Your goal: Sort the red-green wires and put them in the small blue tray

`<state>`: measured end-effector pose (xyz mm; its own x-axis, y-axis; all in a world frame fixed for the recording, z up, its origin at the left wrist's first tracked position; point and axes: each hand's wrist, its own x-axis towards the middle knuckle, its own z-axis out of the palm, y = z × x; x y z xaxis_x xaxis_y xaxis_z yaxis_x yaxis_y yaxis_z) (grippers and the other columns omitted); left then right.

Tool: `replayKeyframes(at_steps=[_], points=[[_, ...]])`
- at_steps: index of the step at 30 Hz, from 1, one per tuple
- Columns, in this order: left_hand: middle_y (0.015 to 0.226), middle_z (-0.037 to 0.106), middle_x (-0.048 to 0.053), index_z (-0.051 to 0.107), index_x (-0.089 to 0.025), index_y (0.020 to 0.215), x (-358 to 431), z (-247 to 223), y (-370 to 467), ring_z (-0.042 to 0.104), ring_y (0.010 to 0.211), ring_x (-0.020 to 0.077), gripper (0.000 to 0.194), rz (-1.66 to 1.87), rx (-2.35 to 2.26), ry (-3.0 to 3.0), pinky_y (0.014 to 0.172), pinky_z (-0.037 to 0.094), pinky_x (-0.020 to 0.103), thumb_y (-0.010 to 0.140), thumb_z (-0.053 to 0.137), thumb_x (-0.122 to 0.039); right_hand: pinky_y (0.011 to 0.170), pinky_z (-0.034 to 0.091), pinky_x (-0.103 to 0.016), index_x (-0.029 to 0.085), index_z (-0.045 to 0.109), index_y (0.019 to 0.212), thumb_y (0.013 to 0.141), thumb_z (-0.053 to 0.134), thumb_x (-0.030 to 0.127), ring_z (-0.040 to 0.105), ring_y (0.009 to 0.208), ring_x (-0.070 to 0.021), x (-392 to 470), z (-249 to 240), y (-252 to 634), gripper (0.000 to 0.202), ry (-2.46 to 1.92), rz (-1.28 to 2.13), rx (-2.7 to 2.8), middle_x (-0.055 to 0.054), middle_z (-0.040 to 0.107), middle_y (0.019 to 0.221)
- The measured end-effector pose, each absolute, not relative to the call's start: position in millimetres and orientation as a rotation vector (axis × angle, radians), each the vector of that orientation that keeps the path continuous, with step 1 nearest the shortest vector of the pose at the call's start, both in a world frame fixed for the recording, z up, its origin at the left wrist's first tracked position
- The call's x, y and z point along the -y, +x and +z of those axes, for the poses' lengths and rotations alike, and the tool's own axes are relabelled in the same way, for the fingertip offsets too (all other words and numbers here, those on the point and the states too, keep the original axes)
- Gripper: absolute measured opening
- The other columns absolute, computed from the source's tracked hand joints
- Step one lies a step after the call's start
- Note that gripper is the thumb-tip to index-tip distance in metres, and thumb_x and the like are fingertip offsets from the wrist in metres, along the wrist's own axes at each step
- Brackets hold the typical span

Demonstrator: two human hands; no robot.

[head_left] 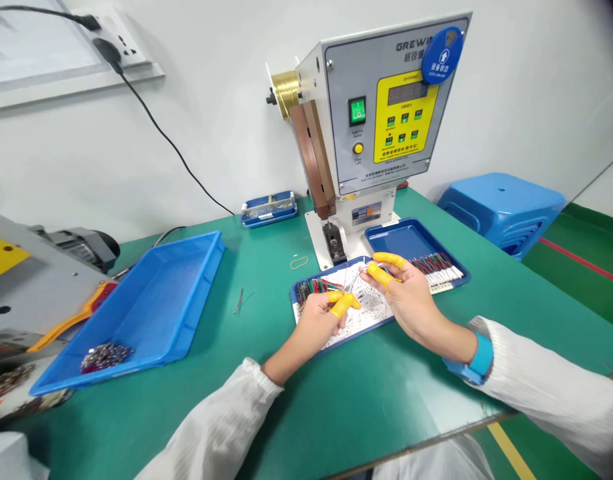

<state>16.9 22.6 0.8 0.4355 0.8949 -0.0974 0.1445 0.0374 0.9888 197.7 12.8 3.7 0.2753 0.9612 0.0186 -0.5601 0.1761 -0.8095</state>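
Yellow finger cots cover the thumb and a finger of each hand. My left hand [322,315] is closed in a pinch on a thin wire [355,279] above the near blue tray. My right hand [411,293], also pinched, holds the wire's other end, higher up and to the right. What sits at the fingertips is too small to make out. Below lies the blue tray [313,350], holding many small white pieces [371,310] and a bundle of coloured wires [319,285]. A second blue tray [399,235] contains a row of wires with white ends [439,267].
A crimping machine [331,243] stands behind the trays. At left, a large blue bin [156,313] holds small metal parts [106,357]. A rubber band [299,263] and loose wire scraps [239,301] lie on the green table. Blue stools [501,200] stand beyond its right edge.
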Motion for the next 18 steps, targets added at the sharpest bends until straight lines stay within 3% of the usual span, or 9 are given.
replayKeyframes(at_steps=[13,18], points=[[0.047,0.051,-0.006,0.069,-0.014,0.075,-22.6,2.7,18.5,0.038,0.037,0.0054,0.027,0.768,-0.976,1.427,0.039,0.027,0.019,0.083,0.063,-0.039,0.087,0.063,-0.033,0.023,0.074,0.099,0.062,0.096,0.021,0.071,0.084,-0.0144,-17.6,5.9,204.0,0.042,-0.815,1.243,0.651,0.000,0.072,0.093],[0.048,0.050,-0.006,0.066,-0.015,0.076,-23.5,1.0,17.8,0.037,0.037,0.0051,0.031,0.798,-0.971,1.423,0.040,0.028,0.019,0.087,0.064,-0.043,0.085,0.063,-0.034,0.023,0.074,0.098,0.064,0.095,0.023,0.071,0.083,-0.0148,-18.8,5.9,206.1,0.040,-0.833,1.211,0.699,0.000,0.073,0.092]])
